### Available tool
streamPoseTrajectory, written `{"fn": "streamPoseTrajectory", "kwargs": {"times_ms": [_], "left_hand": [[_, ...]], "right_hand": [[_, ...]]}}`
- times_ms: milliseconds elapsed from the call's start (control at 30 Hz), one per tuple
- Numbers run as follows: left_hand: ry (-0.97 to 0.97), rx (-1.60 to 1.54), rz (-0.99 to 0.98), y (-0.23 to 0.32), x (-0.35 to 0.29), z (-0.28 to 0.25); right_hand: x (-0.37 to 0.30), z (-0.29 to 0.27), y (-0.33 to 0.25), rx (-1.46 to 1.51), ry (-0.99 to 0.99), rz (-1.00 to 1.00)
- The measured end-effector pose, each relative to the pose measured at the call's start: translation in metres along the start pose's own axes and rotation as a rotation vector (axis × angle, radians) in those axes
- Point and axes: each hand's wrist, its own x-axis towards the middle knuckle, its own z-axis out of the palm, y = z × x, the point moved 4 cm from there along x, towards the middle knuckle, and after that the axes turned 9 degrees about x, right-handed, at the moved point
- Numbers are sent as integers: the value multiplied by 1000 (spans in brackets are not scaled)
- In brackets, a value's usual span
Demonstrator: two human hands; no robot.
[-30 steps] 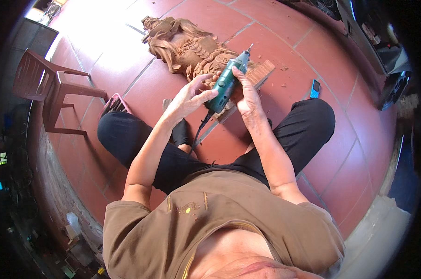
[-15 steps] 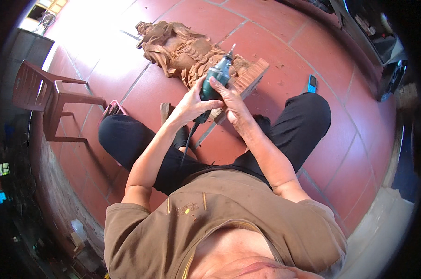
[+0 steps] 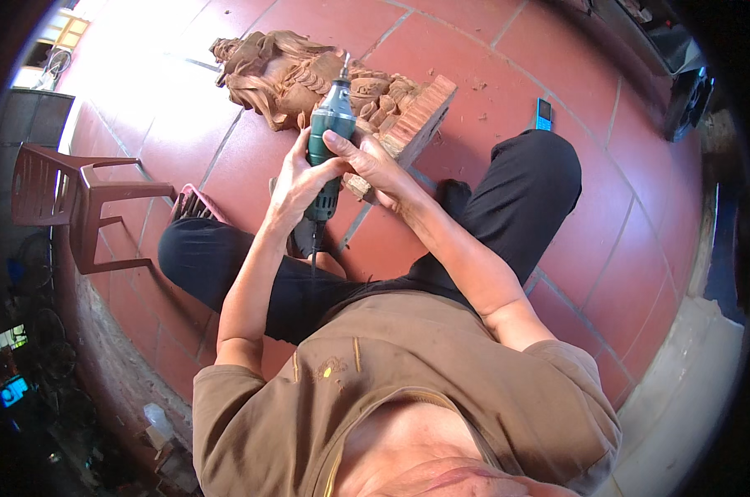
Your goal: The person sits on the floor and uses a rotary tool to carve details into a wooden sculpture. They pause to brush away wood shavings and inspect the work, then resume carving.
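Note:
A green rotary tool [image 3: 318, 147] with a silver nose and a thin bit at its tip is held upright in front of me, bit pointing away. My left hand [image 3: 296, 180] wraps its left side. My right hand [image 3: 370, 166] grips it from the right, thumb lying across the green body. The tool's black cord runs down toward my lap. Just beyond the hands a carved wooden statue [image 3: 271, 76] lies on its back across the floor, its ridged base [image 3: 420, 120] at the right end. The tool and hands cover part of the carving.
A brown plastic chair [image 3: 85, 195] stands at left, near a pink basket [image 3: 194, 203]. By my right knee a blue phone [image 3: 544, 114] lies on the red tiled floor [image 3: 615, 215]. Dark machinery [image 3: 685, 91] is at the far right. Wood crumbs dot the tiles near the statue.
The rotary tool has turned more upright, its bit swinging left, and both hands have shifted left with it. The whole view has also moved slightly. The grip stays on the tool.

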Motion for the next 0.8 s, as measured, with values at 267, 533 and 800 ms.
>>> {"fn": "streamPoseTrajectory", "kwargs": {"times_ms": [267, 533, 800], "left_hand": [[96, -74, 135, 14, -4, -39], [342, -60, 128, 29, -18, -86], [313, -95, 127, 26, -20, -93]], "right_hand": [[-11, 23, 0, -106, -118, -89], [-10, -33, 46, -1378, -12, -501], [-9, -96, 23, -1683, 163, -569]]}}
